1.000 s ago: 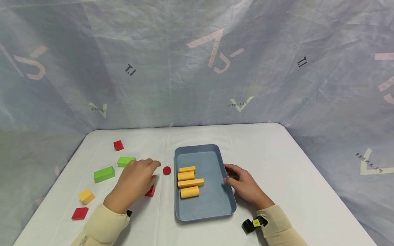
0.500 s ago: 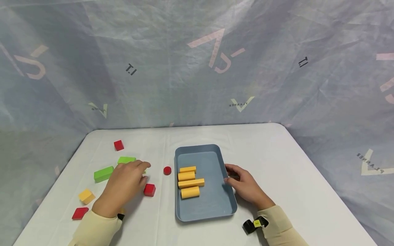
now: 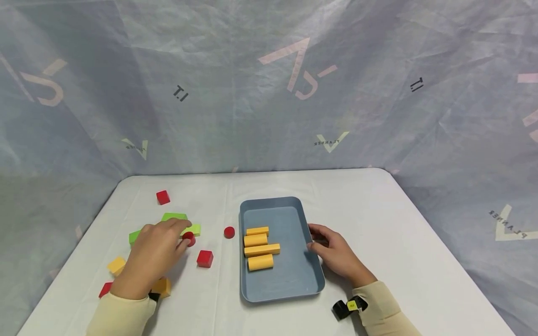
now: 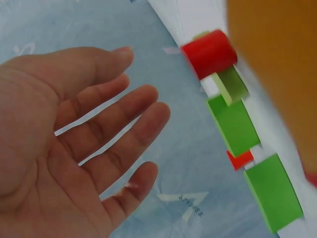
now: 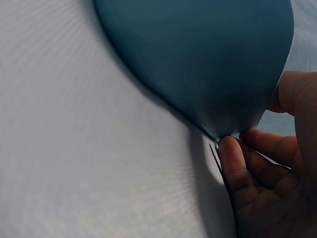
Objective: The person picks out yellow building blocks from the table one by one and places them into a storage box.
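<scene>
My left hand (image 3: 153,254) hovers over the blocks on the left of the table, fingers spread loosely and holding nothing. Just past its thumb stands a red cylinder block (image 3: 190,239); the left wrist view shows a gap between that red cylinder (image 4: 210,53) and the fingers. Light green and green blocks (image 4: 235,126) lie beside it, partly covered by the hand in the head view. My right hand (image 3: 336,254) grips the right side of a blue-grey tray (image 3: 294,266), thumb at the rim and fingertips against the outer wall. Inside the tray, several yellow blocks (image 3: 260,262) line the left side.
A red cube (image 3: 204,259) and a small red disc (image 3: 229,232) lie between left hand and tray. Another red cube (image 3: 163,197) sits farther back. Orange-yellow blocks (image 3: 164,287) and a flat red piece (image 3: 105,290) lie near the left forearm.
My left hand has moved left and toward me, away from the tray, uncovering the red cube, the red cylinder and an orange-yellow block. The right hand and the tray stay put.
</scene>
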The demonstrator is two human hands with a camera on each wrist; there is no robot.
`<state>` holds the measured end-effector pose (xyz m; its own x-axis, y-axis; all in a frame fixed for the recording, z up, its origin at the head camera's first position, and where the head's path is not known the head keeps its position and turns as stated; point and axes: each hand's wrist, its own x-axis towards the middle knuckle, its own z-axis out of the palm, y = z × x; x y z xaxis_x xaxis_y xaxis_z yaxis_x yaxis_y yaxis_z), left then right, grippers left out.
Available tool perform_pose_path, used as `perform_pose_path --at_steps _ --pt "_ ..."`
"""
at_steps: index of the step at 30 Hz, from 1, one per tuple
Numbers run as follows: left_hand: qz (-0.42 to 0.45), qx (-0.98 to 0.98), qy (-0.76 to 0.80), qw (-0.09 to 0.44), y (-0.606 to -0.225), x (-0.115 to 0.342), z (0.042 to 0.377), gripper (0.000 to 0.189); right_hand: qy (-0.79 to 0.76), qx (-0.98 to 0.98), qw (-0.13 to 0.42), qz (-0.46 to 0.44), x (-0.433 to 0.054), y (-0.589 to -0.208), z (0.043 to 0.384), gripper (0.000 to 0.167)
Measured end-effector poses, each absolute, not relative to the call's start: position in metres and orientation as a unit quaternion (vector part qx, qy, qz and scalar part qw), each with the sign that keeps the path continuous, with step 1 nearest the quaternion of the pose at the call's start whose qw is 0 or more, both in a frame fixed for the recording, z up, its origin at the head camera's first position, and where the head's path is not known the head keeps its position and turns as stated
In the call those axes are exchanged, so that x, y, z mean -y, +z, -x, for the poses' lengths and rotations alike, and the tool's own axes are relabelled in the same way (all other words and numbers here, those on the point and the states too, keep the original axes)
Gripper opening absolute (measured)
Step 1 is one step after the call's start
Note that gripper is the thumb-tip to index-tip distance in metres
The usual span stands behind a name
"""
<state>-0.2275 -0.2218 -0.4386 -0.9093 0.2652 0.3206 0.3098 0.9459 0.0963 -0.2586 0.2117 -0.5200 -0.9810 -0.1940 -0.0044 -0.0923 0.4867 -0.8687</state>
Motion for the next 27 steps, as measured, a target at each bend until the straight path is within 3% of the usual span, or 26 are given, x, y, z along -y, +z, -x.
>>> perform_pose_path --at_steps 27 --pt "0.054 0.987 -0.076 0.134 -0.439 0.279 0.215 0.043 -0.497 -0.861 0.051 0.094 -0.213 -0.520 0.260 0.056"
